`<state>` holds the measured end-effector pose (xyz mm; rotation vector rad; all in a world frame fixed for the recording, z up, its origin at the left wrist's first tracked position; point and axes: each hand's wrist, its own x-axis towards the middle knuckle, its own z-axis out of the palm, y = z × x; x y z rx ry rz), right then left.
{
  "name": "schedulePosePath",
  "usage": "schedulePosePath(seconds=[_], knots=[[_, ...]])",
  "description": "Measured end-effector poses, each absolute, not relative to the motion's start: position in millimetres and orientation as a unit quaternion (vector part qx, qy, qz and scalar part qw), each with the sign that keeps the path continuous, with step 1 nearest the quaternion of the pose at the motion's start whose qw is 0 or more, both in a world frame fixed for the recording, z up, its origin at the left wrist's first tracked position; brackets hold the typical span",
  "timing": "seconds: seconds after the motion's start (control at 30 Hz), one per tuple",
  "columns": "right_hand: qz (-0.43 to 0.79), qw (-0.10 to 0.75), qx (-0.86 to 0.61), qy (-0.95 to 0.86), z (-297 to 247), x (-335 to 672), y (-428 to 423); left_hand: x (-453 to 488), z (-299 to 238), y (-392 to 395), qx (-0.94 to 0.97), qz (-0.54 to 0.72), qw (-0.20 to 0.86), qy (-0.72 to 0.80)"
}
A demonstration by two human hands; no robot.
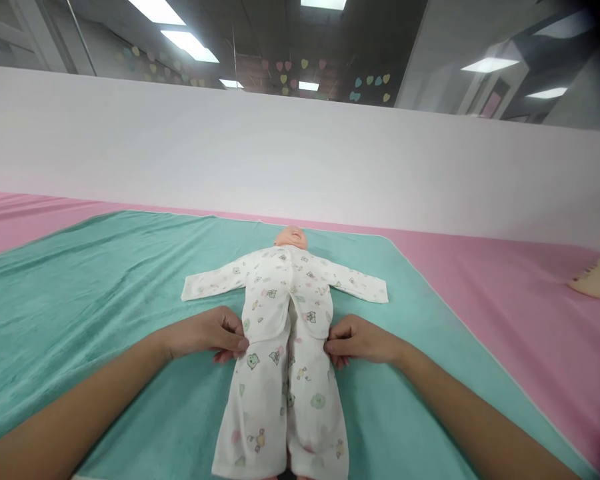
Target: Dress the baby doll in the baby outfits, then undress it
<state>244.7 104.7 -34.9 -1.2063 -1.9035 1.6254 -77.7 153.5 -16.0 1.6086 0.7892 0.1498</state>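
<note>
A baby doll [291, 237] lies on its back on a teal towel [105, 287], head away from me, arms spread. It wears a white printed top [285, 283] and matching white printed trousers [280, 407]. My left hand [207, 333] pinches the waistband of the trousers at the doll's left-side hip as I see it. My right hand [357, 341] pinches the waistband on the other side. Both hands have their fingers closed on the cloth.
The towel lies on a pink sheet [505, 300]. A white partition wall [300, 160] runs along the far edge. A pale cream object [597, 279] lies at the right edge on the pink sheet.
</note>
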Motion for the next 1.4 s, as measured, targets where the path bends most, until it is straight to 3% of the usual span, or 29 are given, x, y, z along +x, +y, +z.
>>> schedulePosePath(seconds=[0.17, 0.4, 0.73, 0.83, 0.93, 1.1, 1.23, 1.4], knots=[[0.573, 0.078, -0.427, -0.694, -25, 236, 91, -71, -11, 146, 0.709, -0.024, 0.646, 0.283], [0.604, 0.099, -0.41, -0.676, -31, 232, 88, -67, -14, 138, 0.689, -0.002, 0.663, 0.293], [0.668, 0.047, -0.371, -0.644, -26, 253, 94, -96, -24, 157, 0.653, -0.036, 0.72, 0.234], [0.645, 0.093, -0.382, -0.655, -27, 262, 100, -101, -22, 162, 0.647, 0.066, 0.719, 0.245], [0.607, 0.176, -0.424, -0.648, -35, 272, 109, -101, -18, 169, 0.607, 0.259, 0.692, 0.293], [0.501, 0.408, -0.524, -0.555, -51, 293, 128, -109, -18, 186, 0.561, 0.463, 0.545, 0.418], [0.414, 0.526, -0.574, -0.472, -56, 317, 139, -124, -22, 198, 0.56, 0.474, 0.357, 0.577], [0.381, 0.527, -0.602, -0.463, -63, 328, 144, -128, -28, 204, 0.634, 0.354, 0.213, 0.654]])
